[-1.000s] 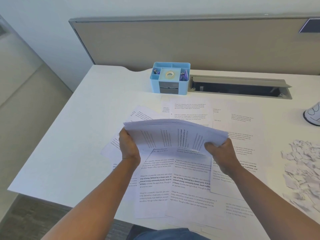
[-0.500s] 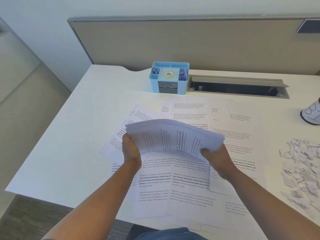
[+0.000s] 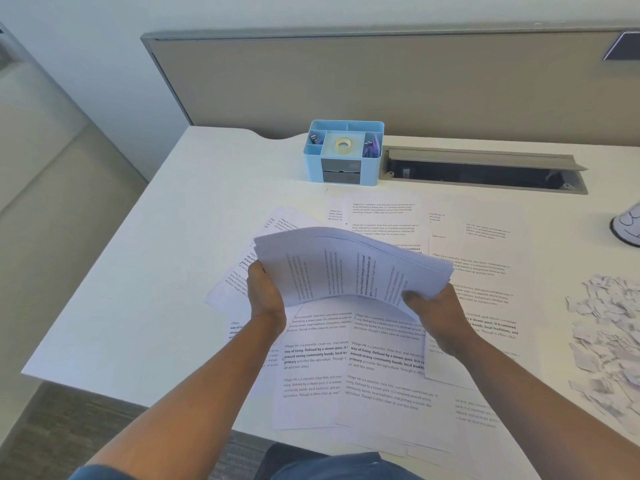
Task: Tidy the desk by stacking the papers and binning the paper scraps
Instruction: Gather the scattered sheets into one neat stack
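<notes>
Above the white tabletop (image 3: 166,271), a bowed sheaf of printed papers (image 3: 349,265) is gripped at its left edge by the left hand (image 3: 265,296) and at its right corner by the right hand (image 3: 434,313). Loose printed sheets (image 3: 381,368) lie spread beneath; paper scraps (image 3: 609,327) are heaped at right, well apart from a blue desk organiser (image 3: 343,154).

My arms are bare, no sleeves to the elbow, no watch/rings showing. My left hand (image 3: 265,296) & right hand (image 3: 437,315) are gloveless. Blue denim-looking fabric, prob. my jeans (image 3: 332,465), shows at the bottom edge.
</notes>
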{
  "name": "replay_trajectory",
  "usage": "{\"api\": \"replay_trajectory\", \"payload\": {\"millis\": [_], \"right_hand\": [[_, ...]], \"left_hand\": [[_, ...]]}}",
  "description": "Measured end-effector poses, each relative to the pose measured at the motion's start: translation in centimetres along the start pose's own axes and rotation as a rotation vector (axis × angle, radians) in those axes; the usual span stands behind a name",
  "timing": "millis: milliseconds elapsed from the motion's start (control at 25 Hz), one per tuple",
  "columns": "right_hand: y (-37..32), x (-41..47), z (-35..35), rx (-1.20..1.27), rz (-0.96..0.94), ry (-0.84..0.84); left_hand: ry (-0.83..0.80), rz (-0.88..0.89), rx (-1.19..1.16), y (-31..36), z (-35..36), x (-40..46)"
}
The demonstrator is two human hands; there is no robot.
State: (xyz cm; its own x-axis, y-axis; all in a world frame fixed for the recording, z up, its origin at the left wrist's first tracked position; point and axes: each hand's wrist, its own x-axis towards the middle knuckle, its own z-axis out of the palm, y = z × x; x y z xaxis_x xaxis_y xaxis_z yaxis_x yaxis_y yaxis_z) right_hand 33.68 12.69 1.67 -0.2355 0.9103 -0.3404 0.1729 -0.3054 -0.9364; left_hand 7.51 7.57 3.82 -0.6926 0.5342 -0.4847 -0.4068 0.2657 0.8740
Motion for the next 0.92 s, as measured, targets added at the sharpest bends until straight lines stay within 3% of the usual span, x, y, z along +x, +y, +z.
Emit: {"api": "replay_trajectory", "payload": {"millis": [200, 360, 480, 920], "right_hand": [[0.5, 0.1, -0.1, 0.002, 0.007, -0.008], [0.4, 0.2, -0.1, -0.016, 0.018, 0.005], [0.6, 0.4, 0.0, -0.013, 0.012, 0.013], [-0.2, 0.7, -0.5, -0.002, 0.006, 0.018]], "left_hand": [[-0.173, 0.117, 0.052, -1.6, -1.2, 0.6], [-0.255, 0.337, 0.323, -2.3, -2.8, 1.0], [-0.221, 0.317, 0.433, -2.6, -2.9, 2.1], [-0.234, 0.282, 0.376, -2.6, -2.8, 3.1]]}}
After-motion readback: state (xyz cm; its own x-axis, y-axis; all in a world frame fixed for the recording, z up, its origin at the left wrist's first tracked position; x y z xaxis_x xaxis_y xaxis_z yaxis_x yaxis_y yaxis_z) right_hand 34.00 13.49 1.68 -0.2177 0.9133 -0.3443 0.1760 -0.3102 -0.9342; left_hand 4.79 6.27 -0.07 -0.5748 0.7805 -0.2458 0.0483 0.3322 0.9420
